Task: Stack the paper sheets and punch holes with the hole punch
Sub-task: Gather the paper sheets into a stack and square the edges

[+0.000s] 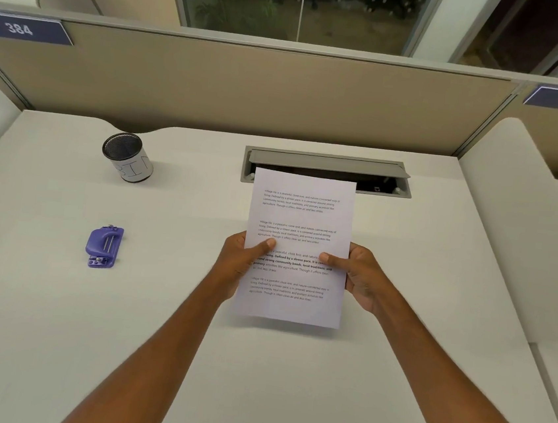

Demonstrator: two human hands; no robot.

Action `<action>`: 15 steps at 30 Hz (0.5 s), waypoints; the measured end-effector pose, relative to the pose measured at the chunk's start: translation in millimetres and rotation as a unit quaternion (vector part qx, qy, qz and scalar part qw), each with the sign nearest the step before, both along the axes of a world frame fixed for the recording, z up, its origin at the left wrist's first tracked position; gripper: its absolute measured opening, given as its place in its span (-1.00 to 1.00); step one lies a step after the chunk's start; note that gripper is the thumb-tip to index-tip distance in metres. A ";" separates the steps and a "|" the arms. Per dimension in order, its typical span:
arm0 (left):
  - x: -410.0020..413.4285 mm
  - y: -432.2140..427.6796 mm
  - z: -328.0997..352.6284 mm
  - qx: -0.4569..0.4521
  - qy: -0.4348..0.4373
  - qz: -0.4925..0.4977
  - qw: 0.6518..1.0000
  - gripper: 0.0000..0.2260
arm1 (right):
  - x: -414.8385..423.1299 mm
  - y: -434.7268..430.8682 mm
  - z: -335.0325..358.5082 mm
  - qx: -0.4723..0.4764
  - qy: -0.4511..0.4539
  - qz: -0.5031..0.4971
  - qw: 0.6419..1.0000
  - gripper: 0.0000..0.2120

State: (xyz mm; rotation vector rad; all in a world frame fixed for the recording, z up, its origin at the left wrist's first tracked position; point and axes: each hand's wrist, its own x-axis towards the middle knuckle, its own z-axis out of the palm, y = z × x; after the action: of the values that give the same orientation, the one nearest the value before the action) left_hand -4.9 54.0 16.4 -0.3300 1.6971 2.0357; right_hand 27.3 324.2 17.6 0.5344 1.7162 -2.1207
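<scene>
Both hands, left and right, grip the white printed paper sheets, apparently stacked. Purple plastic hole punch untouched on pale desk; punching remains.

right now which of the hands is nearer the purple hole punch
Left. The left hand grips the left edge of the paper sheets, with the hole punch lying on the desk further to its left. The right hand grips the sheets' right edge, farther away.

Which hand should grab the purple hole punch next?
Probably the left hand. The punch sits on the desk to its left, well clear of the right hand, which can keep gripping the paper.
</scene>
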 end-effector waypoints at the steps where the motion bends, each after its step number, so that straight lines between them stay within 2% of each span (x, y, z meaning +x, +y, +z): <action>1: 0.9 -0.2 -0.3 0.000 -0.002 0.003 1.000 -0.70 | 0.8 -1.9 -1.0 0.004 -0.002 -0.005 1.000 -0.64; 10: 4.9 -17.2 -6.5 0.014 -0.006 0.020 1.000 -0.75 | 1.1 -18.3 -6.7 0.030 -0.002 -0.048 0.998 -0.65; 15: -0.6 -52.7 -5.0 -0.026 -0.003 0.050 0.998 -0.84 | -2.0 -19.3 -10.4 0.030 -0.005 -0.049 0.998 -0.66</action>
State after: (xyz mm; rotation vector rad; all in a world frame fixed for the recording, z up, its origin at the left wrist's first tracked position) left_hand -5.5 1.2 11.3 -0.4470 1.7637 2.0616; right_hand 25.3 304.8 7.3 0.6582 1.7886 -2.1345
